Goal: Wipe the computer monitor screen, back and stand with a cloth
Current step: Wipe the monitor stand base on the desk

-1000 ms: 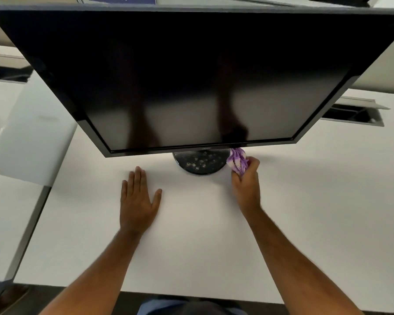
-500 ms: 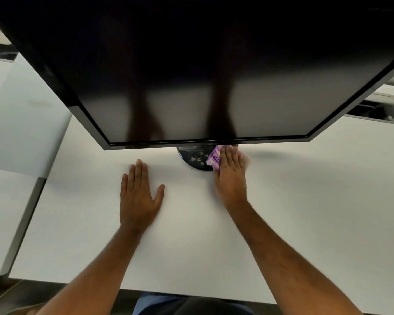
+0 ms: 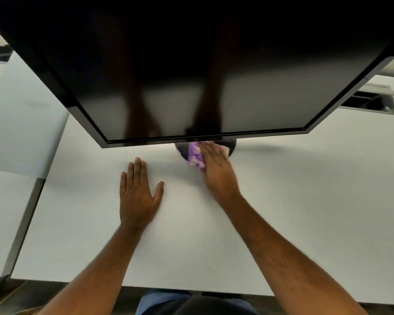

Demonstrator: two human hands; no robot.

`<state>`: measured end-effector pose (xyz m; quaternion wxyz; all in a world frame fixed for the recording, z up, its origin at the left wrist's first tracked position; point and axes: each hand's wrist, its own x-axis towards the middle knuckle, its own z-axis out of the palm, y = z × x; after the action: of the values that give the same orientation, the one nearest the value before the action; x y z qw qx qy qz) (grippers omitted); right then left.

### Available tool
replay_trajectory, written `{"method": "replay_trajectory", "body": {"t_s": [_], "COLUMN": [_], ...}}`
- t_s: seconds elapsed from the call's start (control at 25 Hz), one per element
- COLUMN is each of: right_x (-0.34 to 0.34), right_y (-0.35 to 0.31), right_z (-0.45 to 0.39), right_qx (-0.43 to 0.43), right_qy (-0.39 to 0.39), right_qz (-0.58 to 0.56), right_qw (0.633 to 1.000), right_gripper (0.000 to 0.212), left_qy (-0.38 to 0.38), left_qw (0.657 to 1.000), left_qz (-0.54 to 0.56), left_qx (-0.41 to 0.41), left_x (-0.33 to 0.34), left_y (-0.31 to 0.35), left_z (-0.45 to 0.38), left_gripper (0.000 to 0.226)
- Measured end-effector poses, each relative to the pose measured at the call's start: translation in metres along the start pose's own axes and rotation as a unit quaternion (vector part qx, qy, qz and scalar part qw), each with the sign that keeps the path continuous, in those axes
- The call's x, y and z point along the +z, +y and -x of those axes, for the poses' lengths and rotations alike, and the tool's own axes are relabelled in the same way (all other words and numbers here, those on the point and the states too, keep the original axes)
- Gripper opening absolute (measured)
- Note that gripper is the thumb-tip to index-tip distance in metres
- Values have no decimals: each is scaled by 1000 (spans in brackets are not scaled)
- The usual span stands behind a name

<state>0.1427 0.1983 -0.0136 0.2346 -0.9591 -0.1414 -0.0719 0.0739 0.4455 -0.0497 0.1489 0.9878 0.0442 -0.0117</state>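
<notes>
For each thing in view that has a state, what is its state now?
monitor: off, screen dark.
cloth: pressed flat on the stand base.
stand base: partly covered by the cloth.
right hand: fingers straight, pressing the cloth.
left hand: flat on the desk.

Monitor (image 3: 191, 64) and cloth (image 3: 196, 154)
Black monitor, dark glossy screen tilted forward, on round black stand base (image 3: 182, 148); purple-and-white cloth lies crumpled on the base, centre.

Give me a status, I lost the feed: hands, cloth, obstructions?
Left hand flat on desk, idle. Right hand pressing purple cloth on stand base. Monitor overhangs base, hiding its far part.
</notes>
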Motion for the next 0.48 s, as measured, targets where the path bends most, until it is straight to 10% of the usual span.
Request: {"method": "replay_trajectory", "body": {"t_s": [0.48], "right_x": [25], "right_y": [7], "right_z": [-8], "right_qx": [141], "right_qy": [2], "right_qz": [37], "right_qw": [989], "right_gripper": [56], "left_qy": [-5], "left_qw": [1000], "left_qz": [0], "left_qx": [-9], "left_x": [2], "left_y": [0], "left_z": [-1], "left_gripper": [83]}}
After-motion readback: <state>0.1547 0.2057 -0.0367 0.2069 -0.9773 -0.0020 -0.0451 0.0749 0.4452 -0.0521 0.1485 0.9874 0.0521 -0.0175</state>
